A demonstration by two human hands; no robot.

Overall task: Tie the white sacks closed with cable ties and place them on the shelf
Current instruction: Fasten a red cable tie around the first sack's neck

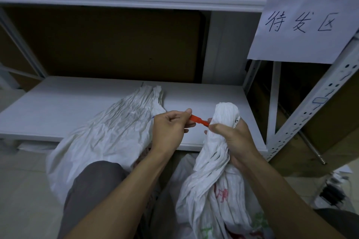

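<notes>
Gripping the gathered neck of the right sack (215, 153) with our right hand (233, 137), our left hand (171, 128) pinches the red cable tie (199, 120) at frame centre. The left sack (108, 132) looks untied; no sack lies fully on the shelf (58, 106).

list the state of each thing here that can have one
right sack: neck bunched, gripped by right hand, not yet tied
left sack: mouth loose, leaning on the shelf edge
red cable tie: pinched by left hand, reaching the bunched neck
lower shelf: no sack placed fully on it
</notes>
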